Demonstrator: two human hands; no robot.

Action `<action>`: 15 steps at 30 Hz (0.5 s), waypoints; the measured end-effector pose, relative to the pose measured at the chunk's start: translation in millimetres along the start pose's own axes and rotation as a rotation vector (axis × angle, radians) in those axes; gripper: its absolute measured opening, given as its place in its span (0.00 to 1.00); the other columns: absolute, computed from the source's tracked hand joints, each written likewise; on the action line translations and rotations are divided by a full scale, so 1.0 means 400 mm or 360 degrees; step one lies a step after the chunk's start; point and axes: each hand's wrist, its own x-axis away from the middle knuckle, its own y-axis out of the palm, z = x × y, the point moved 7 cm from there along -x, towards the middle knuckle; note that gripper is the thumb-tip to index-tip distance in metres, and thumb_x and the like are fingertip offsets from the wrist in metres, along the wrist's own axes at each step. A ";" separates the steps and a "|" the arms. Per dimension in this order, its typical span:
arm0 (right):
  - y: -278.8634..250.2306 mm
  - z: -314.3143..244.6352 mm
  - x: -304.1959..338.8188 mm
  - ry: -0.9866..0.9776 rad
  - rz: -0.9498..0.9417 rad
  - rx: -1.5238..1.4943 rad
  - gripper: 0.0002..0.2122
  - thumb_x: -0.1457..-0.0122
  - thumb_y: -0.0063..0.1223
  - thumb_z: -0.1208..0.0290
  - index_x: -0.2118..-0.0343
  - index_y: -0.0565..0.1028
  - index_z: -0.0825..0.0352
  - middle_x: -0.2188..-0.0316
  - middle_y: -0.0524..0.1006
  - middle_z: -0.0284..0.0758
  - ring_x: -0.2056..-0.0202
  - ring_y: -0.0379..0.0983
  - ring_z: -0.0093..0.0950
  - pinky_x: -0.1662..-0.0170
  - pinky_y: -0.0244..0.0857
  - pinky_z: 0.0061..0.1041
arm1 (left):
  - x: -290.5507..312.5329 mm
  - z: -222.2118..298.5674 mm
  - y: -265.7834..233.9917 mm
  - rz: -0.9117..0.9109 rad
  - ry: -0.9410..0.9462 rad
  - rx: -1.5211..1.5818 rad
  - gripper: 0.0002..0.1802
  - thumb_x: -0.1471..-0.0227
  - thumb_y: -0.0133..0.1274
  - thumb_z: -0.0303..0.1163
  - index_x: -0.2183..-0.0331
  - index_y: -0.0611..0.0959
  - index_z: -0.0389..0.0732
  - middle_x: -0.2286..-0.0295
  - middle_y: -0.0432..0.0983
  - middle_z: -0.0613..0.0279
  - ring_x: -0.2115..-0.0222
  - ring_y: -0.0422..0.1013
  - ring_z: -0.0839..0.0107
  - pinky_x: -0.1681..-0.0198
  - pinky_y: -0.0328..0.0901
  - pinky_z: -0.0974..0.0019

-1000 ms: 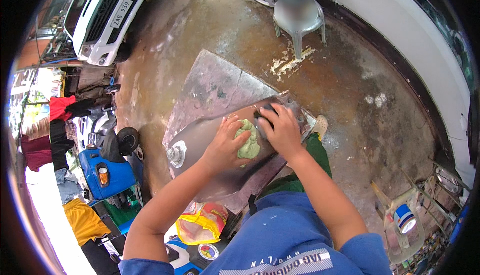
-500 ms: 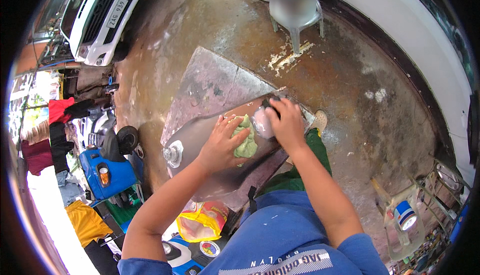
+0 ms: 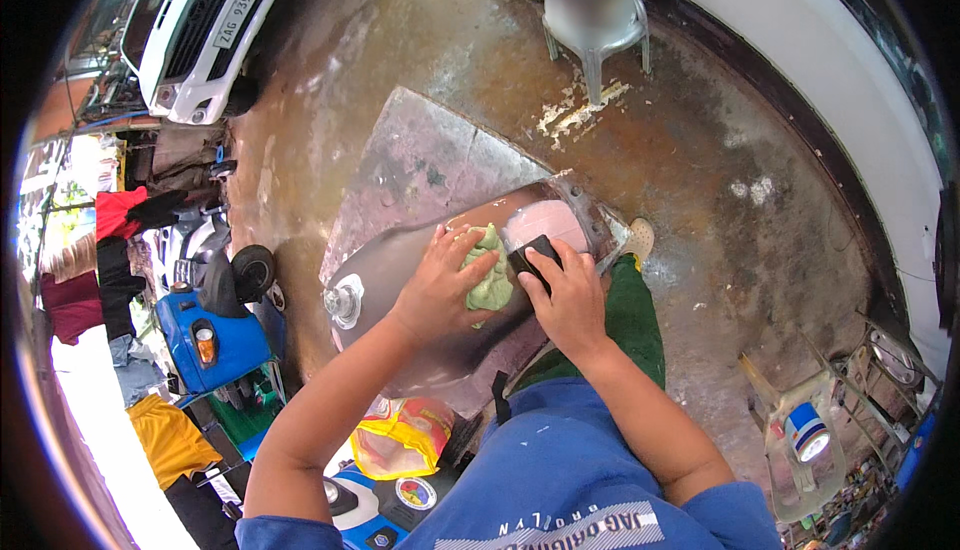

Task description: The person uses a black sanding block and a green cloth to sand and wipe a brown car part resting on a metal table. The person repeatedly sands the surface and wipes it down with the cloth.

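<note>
A grey-brown motorcycle fuel tank (image 3: 420, 270) lies on a worn board-like surface (image 3: 405, 165), with a silver filler neck (image 3: 343, 301) at its left end. Toward its right end is a smooth pale pink patch (image 3: 548, 224). My right hand (image 3: 575, 305) grips a small black sanding block (image 3: 537, 254) at the near edge of this patch. Just left of it, my left hand (image 3: 432, 285) is closed around a crumpled light green cloth (image 3: 490, 286) and rests against the tank.
A grey plastic stool (image 3: 595, 25) with a basin on it stands beyond the board. Below the tank sits a yellow and red plastic bag (image 3: 405, 438). A blue motorbike (image 3: 210, 340) is at left, a white vehicle (image 3: 190, 40) far left, and a can (image 3: 808, 432) on a chair at right.
My right hand has drawn the sanding block toward me, from the far side of the pink patch to its near edge, uncovering the patch. My left hand and the cloth have barely moved.
</note>
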 end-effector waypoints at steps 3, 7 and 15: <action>0.001 0.061 -0.082 0.0080 0.0068 -0.0074 0.17 0.35 0.59 0.60 0.49 0.83 0.66 0.45 0.78 0.49 0.44 0.72 0.50 0.39 0.65 0.43 | -0.007 0.005 -0.001 -0.0003 0.0018 -0.0011 0.48 0.64 0.78 0.45 0.40 0.76 0.47 0.38 0.65 0.44 0.36 0.62 0.40 0.32 0.54 0.29; 0.005 0.129 -0.163 0.0257 0.0115 -0.0118 0.17 0.34 0.59 0.61 0.50 0.83 0.66 0.46 0.79 0.48 0.43 0.72 0.49 0.37 0.64 0.43 | -0.019 0.005 0.006 -0.0031 0.0031 -0.0024 0.45 0.62 0.76 0.47 0.42 0.78 0.45 0.39 0.66 0.45 0.36 0.62 0.42 0.31 0.54 0.30; 0.008 0.103 -0.107 0.0015 0.0120 -0.0104 0.17 0.36 0.60 0.59 0.49 0.84 0.62 0.44 0.78 0.47 0.46 0.73 0.49 0.40 0.66 0.46 | -0.012 0.005 0.005 -0.0012 0.0032 -0.0057 0.45 0.63 0.76 0.48 0.43 0.78 0.45 0.40 0.67 0.47 0.36 0.62 0.42 0.32 0.54 0.30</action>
